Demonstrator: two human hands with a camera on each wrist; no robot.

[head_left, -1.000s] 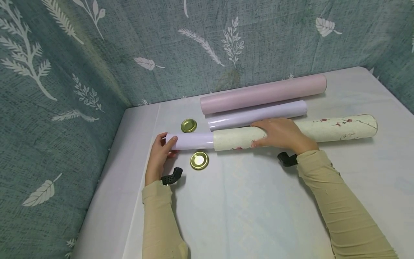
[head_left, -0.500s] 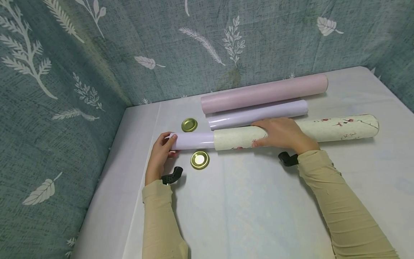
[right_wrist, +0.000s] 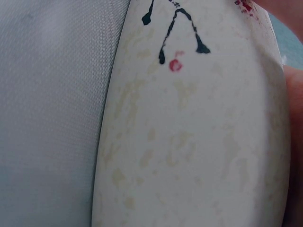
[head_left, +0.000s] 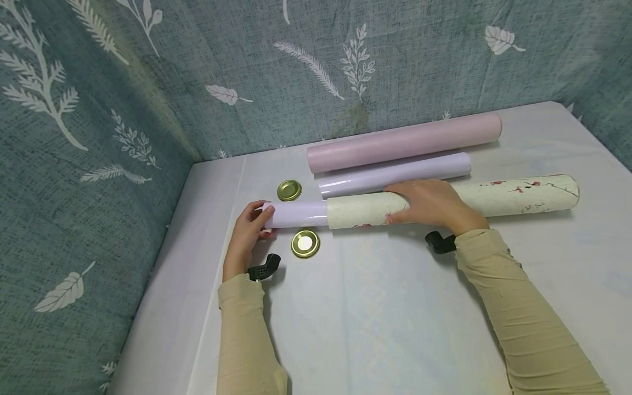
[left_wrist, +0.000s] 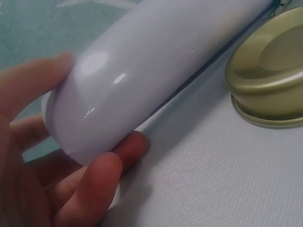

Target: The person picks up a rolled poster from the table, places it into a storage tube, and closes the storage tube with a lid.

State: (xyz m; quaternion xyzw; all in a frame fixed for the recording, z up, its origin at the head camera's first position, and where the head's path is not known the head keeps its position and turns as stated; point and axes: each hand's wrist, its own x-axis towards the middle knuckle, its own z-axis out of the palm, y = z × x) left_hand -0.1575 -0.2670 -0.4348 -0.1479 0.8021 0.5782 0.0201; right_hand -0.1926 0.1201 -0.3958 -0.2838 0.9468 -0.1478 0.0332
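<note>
A glossy pale lilac tube (head_left: 298, 214) lies with its right part inside the mouth of a wider cream tube (head_left: 523, 196) printed with dark branches and red blossoms. My left hand (head_left: 247, 233) grips the lilac tube's outer end, thumb and fingers curled about its rim, as the left wrist view also shows. Around the middle of the cream tube my right hand (head_left: 427, 204) holds on, thumb on the near side and fingers over the top. In the right wrist view the printed surface (right_wrist: 189, 132) fills most of the picture.
Behind lie a second lilac tube (head_left: 395, 174) and a thicker pink tube (head_left: 405, 142). One gold lid (head_left: 288, 190) rests beyond the held lilac tube, another gold lid (head_left: 305, 243) on the near side. A patterned green curtain (head_left: 296, 71) stands behind the white-covered table (head_left: 375, 318).
My left hand has moved slightly right, and the lilac tube has slid a little deeper into the cream tube. The right hand keeps its hold in nearly the same place.
</note>
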